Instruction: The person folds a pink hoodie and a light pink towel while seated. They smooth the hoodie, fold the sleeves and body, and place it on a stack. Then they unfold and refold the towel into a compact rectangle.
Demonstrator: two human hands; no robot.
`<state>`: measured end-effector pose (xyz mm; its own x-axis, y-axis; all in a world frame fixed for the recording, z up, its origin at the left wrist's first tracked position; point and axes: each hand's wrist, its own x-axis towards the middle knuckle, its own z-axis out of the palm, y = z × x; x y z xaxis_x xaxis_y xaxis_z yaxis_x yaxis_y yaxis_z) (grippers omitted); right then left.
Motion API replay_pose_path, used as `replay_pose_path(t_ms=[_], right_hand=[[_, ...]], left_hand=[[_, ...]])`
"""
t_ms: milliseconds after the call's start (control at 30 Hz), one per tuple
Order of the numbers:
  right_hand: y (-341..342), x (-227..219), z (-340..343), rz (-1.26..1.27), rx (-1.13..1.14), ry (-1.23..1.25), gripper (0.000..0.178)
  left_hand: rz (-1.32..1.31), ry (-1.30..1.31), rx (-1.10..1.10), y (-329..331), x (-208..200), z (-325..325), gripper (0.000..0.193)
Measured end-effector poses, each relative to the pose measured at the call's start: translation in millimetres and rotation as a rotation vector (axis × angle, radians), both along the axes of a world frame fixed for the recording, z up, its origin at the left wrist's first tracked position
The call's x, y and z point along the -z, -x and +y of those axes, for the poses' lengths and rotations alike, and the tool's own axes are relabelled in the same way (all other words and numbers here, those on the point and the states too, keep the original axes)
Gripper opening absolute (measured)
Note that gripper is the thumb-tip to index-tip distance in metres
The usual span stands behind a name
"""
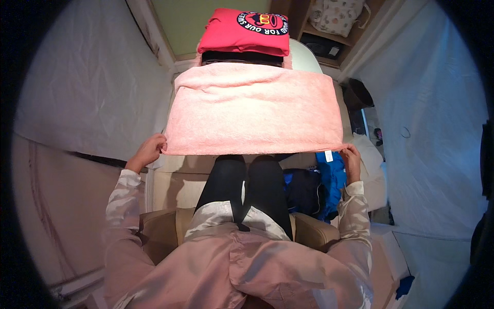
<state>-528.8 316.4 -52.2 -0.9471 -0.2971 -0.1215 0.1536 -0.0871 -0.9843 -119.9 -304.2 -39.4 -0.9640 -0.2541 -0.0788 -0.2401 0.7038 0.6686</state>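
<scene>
A pink towel [252, 110] is stretched out flat in front of me, its near edge pulled straight above my knees. My left hand [150, 149] pinches its near left corner, and my right hand [351, 160] grips the near right corner. A small white tag hangs from the edge close to my right hand. Some creases run across the far left part of the towel. Beyond it lies a folded red garment [244, 32] with a round printed patch, on top of dark folded cloth [242, 57].
A pale rounded tabletop [304, 57] shows behind the towel. Blue and dark clothing [329, 177] lies low on the right, beside a white bundle [368, 165]. Shelves at the back right hold a patterned white bag [337, 16]. Whitish sheeting [92, 67] hangs on both sides.
</scene>
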Motion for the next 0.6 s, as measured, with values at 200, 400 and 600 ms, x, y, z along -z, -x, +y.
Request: replay_pose_path(t_ms=[200, 400, 600], right_hand=[[-0.9, 27.6, 12.5, 0.008, -0.062, -0.061, 0.013], [-13.1, 18.6, -6.0, -0.205, 0.015, 0.164, 0.026], [-12.4, 8.3, -25.6, -0.206, -0.071, -0.063, 0.043]], left_hand=[[-0.34, 0.308, 0.156, 49.1, -48.6, 21.2, 0.008], [0.454, 0.435, 0.15, 151.4, -85.0, 92.8, 0.031], [0.271, 0.554, 0.317, 204.1, -27.2, 186.0, 0.059]])
